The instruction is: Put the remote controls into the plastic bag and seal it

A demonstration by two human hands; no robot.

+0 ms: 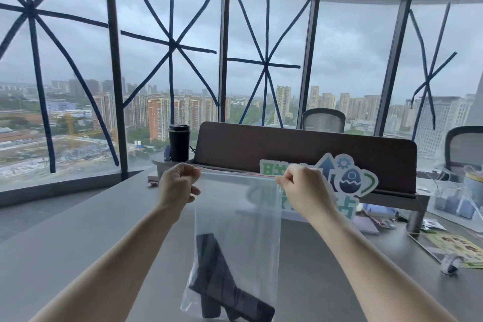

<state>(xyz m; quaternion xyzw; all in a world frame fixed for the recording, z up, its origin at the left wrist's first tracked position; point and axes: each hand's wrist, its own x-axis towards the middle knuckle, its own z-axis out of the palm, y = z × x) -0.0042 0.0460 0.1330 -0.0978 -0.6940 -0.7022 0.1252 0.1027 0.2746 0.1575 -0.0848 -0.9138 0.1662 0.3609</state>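
Pinching the clear plastic zip bag (236, 217) by its top corners, left hand (177, 185) and right hand (304, 188) hold it mid-frame, dark rectangular remote controls (222, 282) sitting at the bottom.

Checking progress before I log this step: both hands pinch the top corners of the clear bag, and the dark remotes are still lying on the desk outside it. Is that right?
Not quite. The head view shows the remotes already inside the bag, resting at its bottom. The rest stands: the left hand and the right hand each pinch a top corner of the clear bag, held up above the desk.

hands (180, 185) — bare | forearms — bare, sleeveless | no rings, watch
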